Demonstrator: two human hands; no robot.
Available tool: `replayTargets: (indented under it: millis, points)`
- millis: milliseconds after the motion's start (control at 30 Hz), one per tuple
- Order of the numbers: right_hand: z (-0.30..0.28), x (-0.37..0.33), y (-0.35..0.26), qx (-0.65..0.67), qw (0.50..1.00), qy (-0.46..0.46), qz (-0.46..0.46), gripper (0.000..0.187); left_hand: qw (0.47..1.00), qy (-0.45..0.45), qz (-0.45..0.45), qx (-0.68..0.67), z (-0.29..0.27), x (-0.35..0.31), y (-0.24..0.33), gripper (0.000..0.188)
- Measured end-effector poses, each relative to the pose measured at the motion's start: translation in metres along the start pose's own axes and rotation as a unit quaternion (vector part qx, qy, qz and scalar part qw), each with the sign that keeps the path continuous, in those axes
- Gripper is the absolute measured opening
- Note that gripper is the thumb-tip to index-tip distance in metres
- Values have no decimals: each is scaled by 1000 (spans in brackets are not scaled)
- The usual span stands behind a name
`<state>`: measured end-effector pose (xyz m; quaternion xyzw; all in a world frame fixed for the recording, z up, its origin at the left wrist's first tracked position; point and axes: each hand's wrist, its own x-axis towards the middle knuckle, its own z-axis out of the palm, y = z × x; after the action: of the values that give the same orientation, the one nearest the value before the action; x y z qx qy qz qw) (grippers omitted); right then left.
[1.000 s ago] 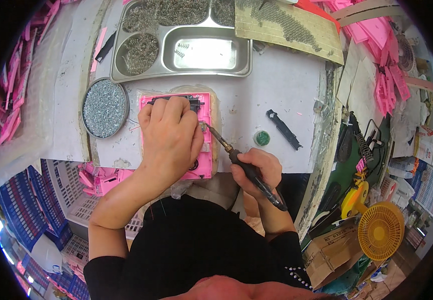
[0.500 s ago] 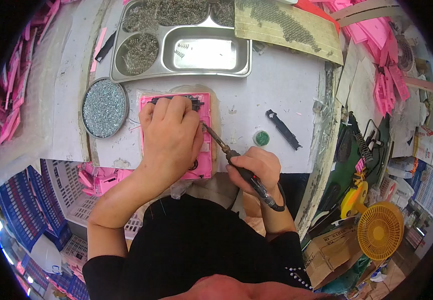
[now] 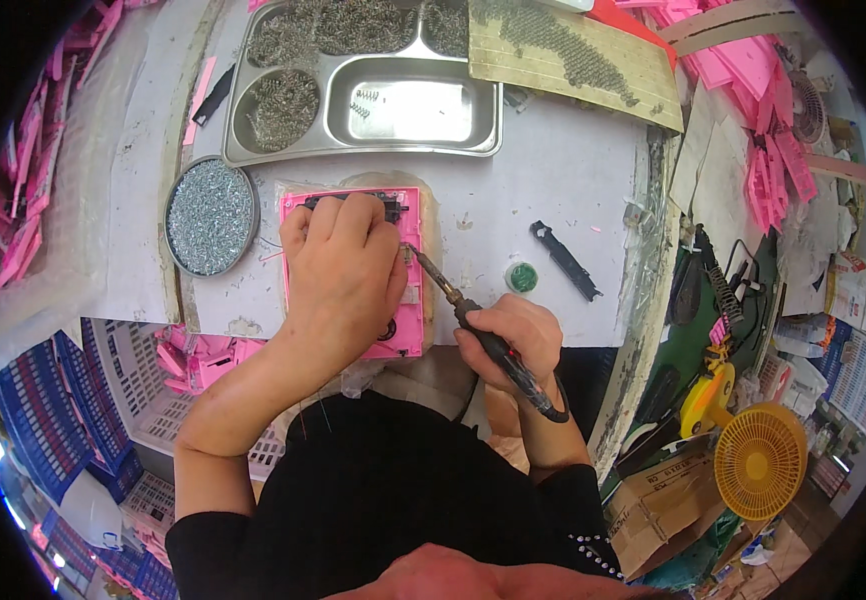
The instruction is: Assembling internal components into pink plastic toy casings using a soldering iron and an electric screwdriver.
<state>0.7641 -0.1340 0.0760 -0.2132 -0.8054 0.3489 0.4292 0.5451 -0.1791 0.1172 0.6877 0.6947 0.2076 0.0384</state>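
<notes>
A soldering iron [image 3: 460, 300] is gripped in my right hand [image 3: 516, 343], its tip slanting up and left. The tip reaches the right part of a pink plastic housing [image 3: 409, 300] lying on the table. My left hand [image 3: 345, 270] bends over the housing with its fingers curled down and closed. Whatever the fingertips hold is hidden beneath the hand. A black part [image 3: 390, 207] sits along the housing's top edge, and thin wires stick out at its left side. A small pot of green stuff [image 3: 521, 277] stands right of the iron.
A metal compartment tray [image 3: 413, 146] holding springs stands at the back, partly under a yellowish board [image 3: 573, 62] with more springs. On the left is a round dish of small screws [image 3: 211, 218]. A black strip part [image 3: 565, 262] lies right; a yellow fan [image 3: 760, 461] stands lower right.
Almost nothing differs. The soldering iron and my right hand have shifted very slightly, with the tip still at the housing. My left hand stays in place.
</notes>
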Motion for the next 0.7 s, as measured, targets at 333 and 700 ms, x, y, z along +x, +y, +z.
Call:
replayTargets:
  millis: [333,700]
  points:
    - [-9,1,-1,-14,1000,19,3,35,999,30,16,-29,-32,-13,-21,32]
    - [-7,13,-4,-19,998,55,18,30,996,-68,42,40,-61,-29,-78,12]
